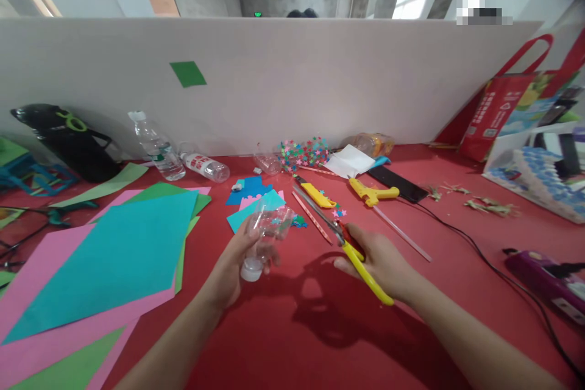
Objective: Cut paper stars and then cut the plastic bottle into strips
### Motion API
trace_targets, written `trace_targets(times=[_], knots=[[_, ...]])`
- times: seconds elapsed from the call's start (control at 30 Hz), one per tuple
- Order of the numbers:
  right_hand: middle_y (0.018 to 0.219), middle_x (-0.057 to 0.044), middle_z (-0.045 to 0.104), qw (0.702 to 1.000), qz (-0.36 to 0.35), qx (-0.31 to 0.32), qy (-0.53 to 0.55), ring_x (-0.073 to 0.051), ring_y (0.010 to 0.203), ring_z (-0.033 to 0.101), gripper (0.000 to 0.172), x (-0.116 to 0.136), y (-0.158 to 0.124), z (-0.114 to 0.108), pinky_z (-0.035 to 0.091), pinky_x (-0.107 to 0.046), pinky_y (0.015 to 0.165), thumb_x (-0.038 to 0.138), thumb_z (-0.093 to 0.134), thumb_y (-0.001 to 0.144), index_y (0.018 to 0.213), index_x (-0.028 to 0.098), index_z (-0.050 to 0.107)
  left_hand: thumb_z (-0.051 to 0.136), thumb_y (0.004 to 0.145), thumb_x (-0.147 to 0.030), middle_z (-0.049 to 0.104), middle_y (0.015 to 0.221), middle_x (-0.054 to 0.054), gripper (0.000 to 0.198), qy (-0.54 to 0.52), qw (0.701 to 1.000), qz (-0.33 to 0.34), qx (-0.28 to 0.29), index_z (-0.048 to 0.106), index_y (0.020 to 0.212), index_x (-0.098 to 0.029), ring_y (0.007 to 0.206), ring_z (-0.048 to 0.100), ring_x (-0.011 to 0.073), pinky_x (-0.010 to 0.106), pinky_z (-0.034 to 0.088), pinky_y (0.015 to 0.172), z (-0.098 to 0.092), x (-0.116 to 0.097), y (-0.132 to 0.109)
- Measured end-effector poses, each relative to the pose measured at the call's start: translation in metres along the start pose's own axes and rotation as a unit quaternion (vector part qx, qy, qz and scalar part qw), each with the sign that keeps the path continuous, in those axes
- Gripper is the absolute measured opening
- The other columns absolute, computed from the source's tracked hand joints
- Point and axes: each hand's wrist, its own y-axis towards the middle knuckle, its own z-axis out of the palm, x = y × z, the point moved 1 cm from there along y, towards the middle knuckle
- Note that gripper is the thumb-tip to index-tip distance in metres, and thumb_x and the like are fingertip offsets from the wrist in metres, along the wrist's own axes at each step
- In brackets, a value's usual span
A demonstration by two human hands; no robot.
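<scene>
At the left of the frame, large sheets of coloured paper (109, 256) lie in a loose stack on the red table (274, 341), whole as far as they show. In the upper left, a standing bottle (159, 149) has a green label and a lying bottle (204, 164) red lettering, both too blurred to read.

Just below the middle, the left hand (240, 256) is closed around a clear bottle piece (270, 230), its white cap low; the wide end looks open, so one cut is probably done. Behind it, small paper pieces (251, 189) appear already cut. The right hand (381, 262) grips scissors (349, 251), blades apart from the plastic.

Right of centre, the yellow glue gun (372, 192) lies unheld; any gluing here seems left. In the upper right, a red bag (496, 106) carries small white characters, not legible.
</scene>
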Motion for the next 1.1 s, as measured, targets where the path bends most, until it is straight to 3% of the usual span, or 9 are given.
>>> trace_targets(times=[0.1,0.17,0.4,0.63,0.83,1.1], knots=[[0.057,0.007,0.044,0.996,-0.036,0.028,-0.076,-0.014,0.049,0.035,0.037,0.005,-0.003,-0.003,0.020,-0.025,0.049,0.052,0.065,0.079,0.076,0.025,0.041,0.063,0.077,-0.050,0.061,0.065,0.002,0.048,0.046,0.999,-0.006,0.014,0.059,0.111,-0.017,0.047,0.052,0.0125,0.022,0.036,0.041,-0.011,0.000,0.002],[0.058,0.006,0.046,0.993,-0.054,0.024,-0.098,-0.014,0.049,0.037,0.034,0.008,-0.003,-0.003,0.020,-0.025,0.050,0.051,0.063,0.081,0.076,0.025,0.042,0.061,0.077,-0.051,0.059,0.060,0.001,0.052,0.060,0.998,-0.006,0.023,0.059,0.115,-0.015,0.046,0.051,0.0134,0.023,0.036,0.041,-0.016,0.001,0.003],[0.060,0.001,0.055,0.990,-0.051,0.022,-0.127,-0.017,0.050,0.045,0.033,0.009,-0.003,0.000,0.021,-0.027,0.051,0.052,0.056,0.088,0.075,0.024,0.043,0.060,0.079,-0.048,0.068,0.097,0.010,0.057,0.047,0.998,0.014,0.030,0.052,0.129,-0.021,0.050,0.053,0.0122,0.024,0.038,0.042,-0.022,0.006,0.005],[0.061,0.000,0.058,0.991,-0.039,0.042,-0.121,-0.017,0.050,0.045,0.036,0.006,-0.001,-0.002,0.021,-0.027,0.050,0.056,0.051,0.089,0.076,0.024,0.043,0.059,0.081,-0.046,0.066,0.098,0.009,0.052,0.041,0.998,0.019,0.041,0.053,0.125,-0.021,0.048,0.048,0.0094,0.024,0.038,0.042,-0.023,0.007,0.006],[0.061,-0.001,0.060,0.991,-0.047,0.043,-0.120,-0.018,0.051,0.049,0.037,0.006,-0.001,-0.001,0.022,-0.027,0.050,0.057,0.052,0.090,0.076,0.023,0.046,0.056,0.085,-0.043,0.066,0.102,0.010,0.042,0.044,0.997,0.032,0.052,0.055,0.120,-0.022,0.051,0.051,0.0108,0.025,0.040,0.044,-0.023,0.011,0.006],[0.057,-0.001,0.059,0.986,-0.054,0.031,-0.152,-0.016,0.046,0.047,0.040,0.007,-0.002,-0.001,0.017,-0.027,0.048,0.059,0.050,0.091,0.074,0.023,0.047,0.057,0.083,-0.045,0.066,0.098,0.009,0.045,0.040,0.997,0.029,0.052,0.055,0.120,-0.020,0.049,0.051,0.0111,0.026,0.040,0.042,-0.021,0.013,0.007]])
